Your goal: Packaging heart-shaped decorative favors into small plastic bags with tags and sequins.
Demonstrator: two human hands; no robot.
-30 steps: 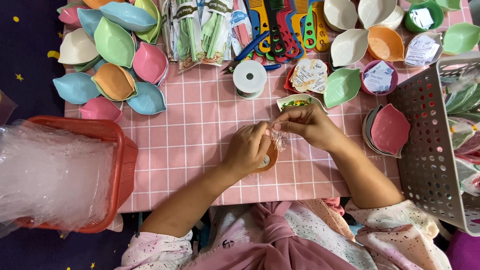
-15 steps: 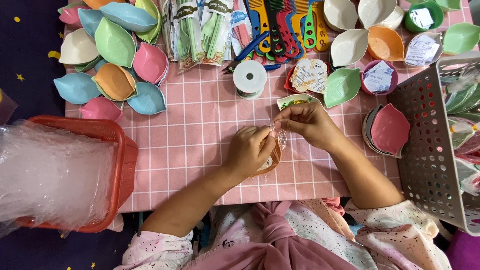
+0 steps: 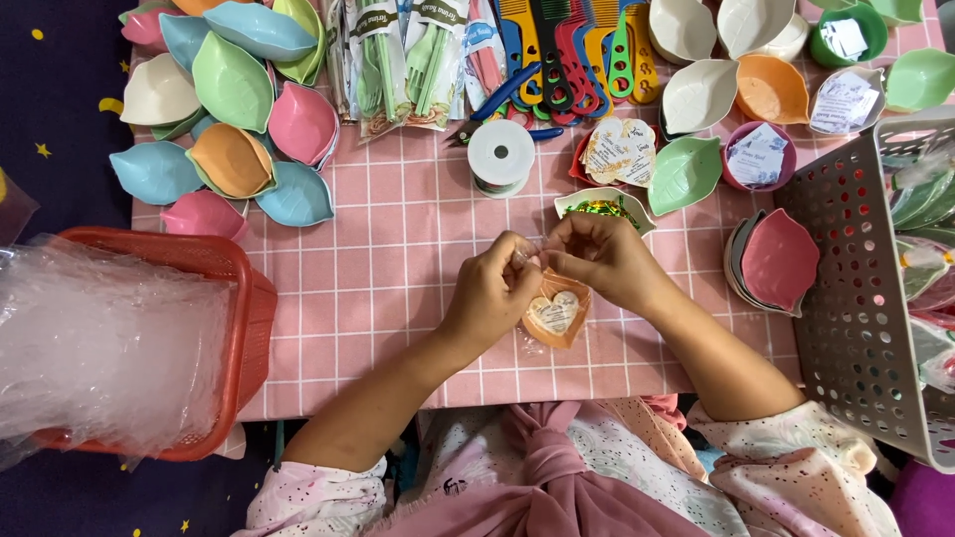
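Both hands, left hand (image 3: 494,290) and right hand (image 3: 597,257), pinch clear wrap over the orange dish (image 3: 557,316), bare cloth (image 3: 398,268) leftward

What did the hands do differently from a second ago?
Very little. The left hand and right hand have stayed pinched together over the small orange dish with a heart-shaped card; the fingers shifted only slightly around something small and clear. Nothing was picked up or let go. The tape roll, red basket and leaf-shaped dishes did not move.
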